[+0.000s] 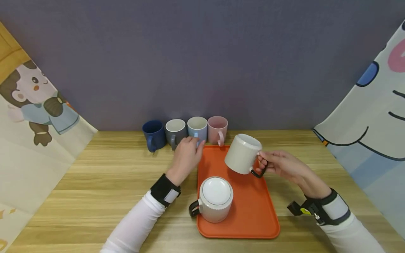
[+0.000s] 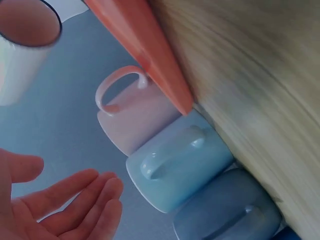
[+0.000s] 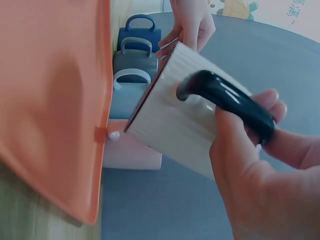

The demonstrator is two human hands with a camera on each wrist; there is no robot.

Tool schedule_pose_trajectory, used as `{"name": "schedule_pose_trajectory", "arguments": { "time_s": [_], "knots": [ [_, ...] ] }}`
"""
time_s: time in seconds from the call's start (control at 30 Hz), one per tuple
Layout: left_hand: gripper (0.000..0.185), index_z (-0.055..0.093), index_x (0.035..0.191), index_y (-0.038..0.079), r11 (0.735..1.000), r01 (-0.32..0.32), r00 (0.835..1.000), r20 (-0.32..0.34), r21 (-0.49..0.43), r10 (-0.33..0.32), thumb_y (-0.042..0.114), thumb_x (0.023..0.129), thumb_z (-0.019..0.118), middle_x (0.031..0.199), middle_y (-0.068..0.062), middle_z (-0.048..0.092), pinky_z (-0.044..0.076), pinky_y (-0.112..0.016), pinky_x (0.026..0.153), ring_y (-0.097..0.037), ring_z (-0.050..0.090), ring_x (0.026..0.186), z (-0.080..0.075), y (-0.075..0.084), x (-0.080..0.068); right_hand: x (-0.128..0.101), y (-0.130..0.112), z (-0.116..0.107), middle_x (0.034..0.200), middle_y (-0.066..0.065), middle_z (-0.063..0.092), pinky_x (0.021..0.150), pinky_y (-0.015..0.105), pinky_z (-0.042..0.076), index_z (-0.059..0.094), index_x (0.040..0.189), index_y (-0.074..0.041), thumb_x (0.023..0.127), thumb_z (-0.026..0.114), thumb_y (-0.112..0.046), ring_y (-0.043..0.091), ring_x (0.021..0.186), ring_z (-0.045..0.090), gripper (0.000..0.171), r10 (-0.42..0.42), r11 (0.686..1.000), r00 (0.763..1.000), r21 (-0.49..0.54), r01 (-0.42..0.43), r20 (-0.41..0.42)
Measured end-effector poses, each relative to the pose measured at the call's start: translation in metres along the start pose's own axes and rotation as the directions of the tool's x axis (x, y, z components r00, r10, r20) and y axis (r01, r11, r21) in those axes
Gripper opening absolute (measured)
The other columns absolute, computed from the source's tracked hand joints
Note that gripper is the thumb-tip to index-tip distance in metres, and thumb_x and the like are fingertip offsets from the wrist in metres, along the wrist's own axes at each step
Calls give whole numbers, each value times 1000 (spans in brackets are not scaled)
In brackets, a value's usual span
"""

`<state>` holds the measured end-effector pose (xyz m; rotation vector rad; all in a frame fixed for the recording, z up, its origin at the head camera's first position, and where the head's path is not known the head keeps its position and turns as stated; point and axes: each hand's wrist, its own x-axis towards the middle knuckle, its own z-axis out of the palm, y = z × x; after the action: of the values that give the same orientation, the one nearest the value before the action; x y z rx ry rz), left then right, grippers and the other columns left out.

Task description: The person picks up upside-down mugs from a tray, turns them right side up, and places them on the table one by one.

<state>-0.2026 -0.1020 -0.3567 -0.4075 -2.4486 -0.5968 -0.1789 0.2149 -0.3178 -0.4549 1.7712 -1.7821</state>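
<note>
By its black handle, my right hand grips a white mug above the orange tray. That mug is tilted, its base turned up and its mouth down to the left. My left hand hovers near the light blue mug and holds nothing; in the left wrist view its fingers are loosely bent and apart from the mugs. A second white mug with a black handle stands upside down on the tray's near left part, handle to the left.
Along the grey back wall stand a dark blue mug, a grey mug, the light blue one and a pink mug, mouths up. The wooden table runs out on both sides of the tray.
</note>
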Motion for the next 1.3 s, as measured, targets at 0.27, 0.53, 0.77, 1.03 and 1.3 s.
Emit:
{"name": "schedule_pose_trajectory", "arguments": {
  "time_s": [0.27, 0.53, 0.77, 1.03, 1.3],
  "knots": [
    [43, 57, 59, 13, 999, 49, 999, -5, -2, -49, 31, 97, 50, 53, -3, 50, 40, -32, 47, -23, 57, 55, -4, 11, 4, 18, -6, 2, 81, -1, 58, 79, 23, 52, 61, 89, -7, 102, 42, -19, 11, 83, 64, 26, -25, 995, 996, 95, 33, -85],
    [53, 46, 47, 15, 998, 53, 998, -29, -17, -54, 34, 96, 52, 42, 1, 39, 26, -27, 36, -19, 46, 40, -7, 21, 7, 31, -12, 3, 79, 0, 57, 79, 24, 53, 58, 89, -6, 102, 41, -19, 12, 82, 65, 25, -37, 981, 992, 183, 59, -122],
    [54, 45, 46, 16, 995, 48, 999, -10, -92, -49, 34, 96, 51, 42, 3, 38, 26, -26, 38, -15, 43, 40, -6, 28, 11, 42, -20, 9, 78, 2, 54, 80, 25, 53, 58, 88, -3, 101, 42, -16, 14, 82, 65, 24, -57, 958, 990, 271, 90, -128],
    [57, 43, 45, 16, 979, 96, 994, 63, -181, -85, 38, 97, 50, 42, 4, 32, 24, -27, 39, -13, 37, 38, -5, 38, 15, 55, -27, 16, 78, 3, 49, 83, 27, 53, 53, 90, -2, 102, 39, -15, 14, 80, 60, 22, -67, 934, 987, 339, 113, -144],
    [55, 52, 50, 16, 946, 194, 970, 193, -259, -146, 43, 97, 47, 43, 5, 37, 28, -27, 41, -14, 42, 40, -4, 45, 20, 70, -32, 22, 78, 2, 48, 81, 25, 52, 51, 89, -3, 103, 36, -15, 11, 76, 54, 23, -92, 923, 982, 357, 147, -168]
  ]
}}
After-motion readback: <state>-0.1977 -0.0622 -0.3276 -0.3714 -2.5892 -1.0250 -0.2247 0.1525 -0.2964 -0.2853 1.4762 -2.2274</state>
